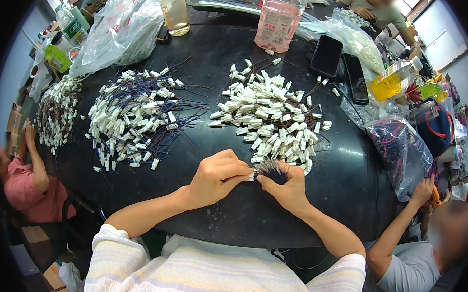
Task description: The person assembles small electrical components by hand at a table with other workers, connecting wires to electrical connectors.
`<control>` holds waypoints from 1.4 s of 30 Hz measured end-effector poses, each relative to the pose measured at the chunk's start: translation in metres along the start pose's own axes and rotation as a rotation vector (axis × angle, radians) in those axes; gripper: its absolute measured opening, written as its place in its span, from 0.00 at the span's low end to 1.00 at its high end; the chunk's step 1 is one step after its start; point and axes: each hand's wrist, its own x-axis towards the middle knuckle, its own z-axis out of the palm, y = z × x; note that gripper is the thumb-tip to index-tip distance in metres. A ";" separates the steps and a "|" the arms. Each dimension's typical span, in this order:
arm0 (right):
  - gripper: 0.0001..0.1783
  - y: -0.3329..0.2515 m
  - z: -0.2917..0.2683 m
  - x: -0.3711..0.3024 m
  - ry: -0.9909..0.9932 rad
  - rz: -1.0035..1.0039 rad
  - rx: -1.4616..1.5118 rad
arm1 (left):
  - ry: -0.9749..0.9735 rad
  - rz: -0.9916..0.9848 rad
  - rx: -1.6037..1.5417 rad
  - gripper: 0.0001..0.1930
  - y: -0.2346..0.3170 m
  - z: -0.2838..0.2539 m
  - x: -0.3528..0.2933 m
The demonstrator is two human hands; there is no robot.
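Observation:
Near the table's front edge, my two hands almost meet. My right hand (287, 187) is closed around a bundle of dark blue wires (273, 172) whose thin metallic ends fan out at the top. Pinched between the fingertips of my left hand (221, 176) is a small white connector (251, 176), held right against the wire ends. Whether a wire sits inside that connector is too small to tell. Just beyond my hands lies a pile of white connectors with brown wires (272, 116). To its left is another pile of white connectors with blue wires (135, 117).
A third connector pile (60, 110) lies far left, by a person in pink (30, 188). Behind stand a pink liquid jug (277, 24), a clear bottle (175, 13) and a metal tray (225, 5). Two phones (326, 56) and a plastic bag (400, 149) lie right, near another person's hand (423, 190).

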 end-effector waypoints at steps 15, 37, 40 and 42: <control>0.03 -0.010 -0.003 0.000 -0.088 0.119 0.165 | 0.199 -0.026 0.604 0.11 -0.046 -0.038 0.023; 0.03 -0.008 0.002 0.000 -0.014 0.113 0.109 | 0.038 -0.415 -0.156 0.05 0.009 -0.009 -0.002; 0.03 -0.009 0.000 0.002 -0.001 0.088 0.047 | 0.028 -0.409 -0.155 0.05 0.007 -0.009 0.000; 0.04 -0.012 0.002 0.001 0.012 0.101 0.069 | 0.048 -0.362 -0.128 0.05 0.008 -0.008 0.000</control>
